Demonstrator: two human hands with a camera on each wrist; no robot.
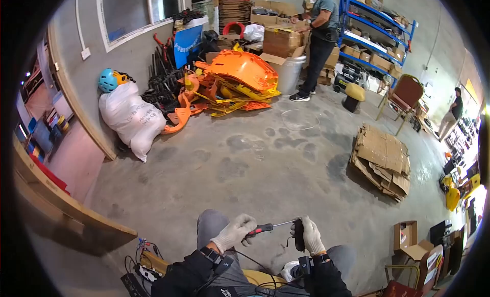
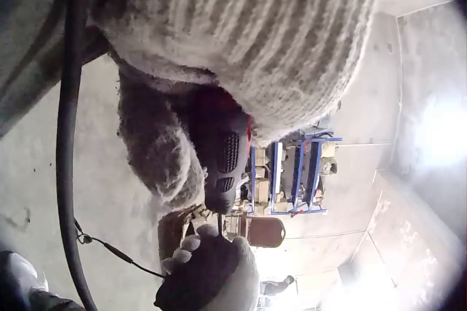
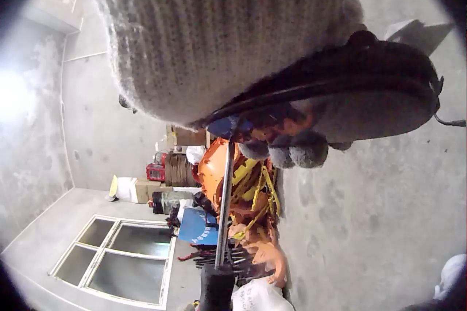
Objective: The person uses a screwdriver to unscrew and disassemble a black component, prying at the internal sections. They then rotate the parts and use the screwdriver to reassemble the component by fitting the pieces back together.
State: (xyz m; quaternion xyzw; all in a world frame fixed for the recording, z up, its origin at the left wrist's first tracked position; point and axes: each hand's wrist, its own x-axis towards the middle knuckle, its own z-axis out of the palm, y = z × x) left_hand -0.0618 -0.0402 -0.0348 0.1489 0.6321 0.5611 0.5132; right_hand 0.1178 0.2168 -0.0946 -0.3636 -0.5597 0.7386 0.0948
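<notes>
My gloved left hand grips the red and black handle of a screwdriver. Its metal shaft points right, toward my gloved right hand. That hand holds a black, rounded oblong casing with a glossy, reflective face; its exact kind does not show. In the right wrist view the shaft meets the near end of the casing, where the glove partly hides it. A thin dark cord hangs from the casing in the left wrist view, and fingertips of the right glove show around its edge.
Flattened cardboard is stacked on the floor ahead right. Orange and yellow plastic shells lie piled at the back, near a white sack. A person stands by boxes. A power strip with cables sits at lower left.
</notes>
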